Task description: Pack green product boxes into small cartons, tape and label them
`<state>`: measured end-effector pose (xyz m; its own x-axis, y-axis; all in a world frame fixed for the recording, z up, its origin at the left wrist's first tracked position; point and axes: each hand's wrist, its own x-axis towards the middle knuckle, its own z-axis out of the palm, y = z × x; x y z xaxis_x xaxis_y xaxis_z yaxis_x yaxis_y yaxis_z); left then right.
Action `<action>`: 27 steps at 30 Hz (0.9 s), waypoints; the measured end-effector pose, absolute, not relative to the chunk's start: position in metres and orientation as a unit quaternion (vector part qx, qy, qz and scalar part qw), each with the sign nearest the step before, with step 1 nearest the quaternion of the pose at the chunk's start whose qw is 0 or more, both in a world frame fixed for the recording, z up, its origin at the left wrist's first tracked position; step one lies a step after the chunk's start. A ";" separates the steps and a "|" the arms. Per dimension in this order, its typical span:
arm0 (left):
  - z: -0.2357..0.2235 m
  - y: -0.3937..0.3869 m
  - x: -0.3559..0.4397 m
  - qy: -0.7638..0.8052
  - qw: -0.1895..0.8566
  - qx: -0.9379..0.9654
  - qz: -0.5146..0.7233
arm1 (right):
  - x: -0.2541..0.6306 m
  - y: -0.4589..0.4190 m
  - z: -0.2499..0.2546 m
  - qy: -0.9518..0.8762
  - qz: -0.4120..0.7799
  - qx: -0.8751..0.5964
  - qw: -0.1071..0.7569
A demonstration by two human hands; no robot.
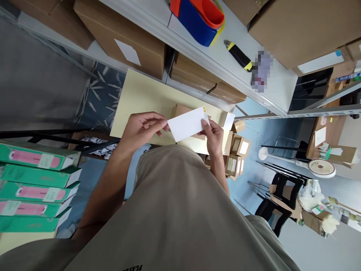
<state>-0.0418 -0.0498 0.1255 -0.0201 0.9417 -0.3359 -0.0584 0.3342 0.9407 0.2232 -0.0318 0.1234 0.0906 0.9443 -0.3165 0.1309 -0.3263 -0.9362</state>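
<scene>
A white paper label [186, 125] with a small yellow mark at one corner is held up between my two hands. At its left end, the thumb and index finger of my left hand [141, 130] pinch the corner. My right hand [213, 136] grips the other end, thumb lying on top and fingers underneath. Below the label, a cardboard box [179, 110] rests on the pale yellow tabletop [149, 96], partly hidden by the paper. The label's face looks blank from here; any print is too faint to read.
A white shelf [158, 22] ahead bears a blue and orange tape dispenser [201, 22] and a yellow-black utility knife [239, 55]. Cardboard boxes [124, 37] line the level beneath. Green boxes [34, 177] are stacked at left; small cartons [239, 146] stand at right, near a fan [321, 168].
</scene>
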 end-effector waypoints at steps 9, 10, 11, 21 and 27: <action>0.128 -0.051 -0.032 0.535 0.628 0.390 0.409 | 0.227 -0.033 0.108 -0.432 0.524 -0.640 0.359; 0.129 -0.051 -0.030 0.529 0.633 0.391 0.409 | 0.224 -0.033 0.104 -0.440 0.529 -0.637 0.348; 0.130 -0.052 -0.028 0.525 0.636 0.391 0.409 | 0.221 -0.032 0.100 -0.455 0.529 -0.632 0.336; 0.118 -0.064 -0.019 0.514 0.619 0.415 0.424 | 0.181 -0.060 0.154 -0.589 0.490 -0.562 0.311; 0.118 -0.066 -0.031 0.511 0.613 0.436 0.417 | 0.159 -0.062 0.158 -0.591 0.478 -0.585 0.283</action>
<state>-0.0313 -0.0662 0.1183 0.1310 0.9560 -0.2627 -0.0647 0.2726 0.9599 0.1594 -0.0624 0.1576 -0.1549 0.9621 -0.2243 0.4213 -0.1410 -0.8959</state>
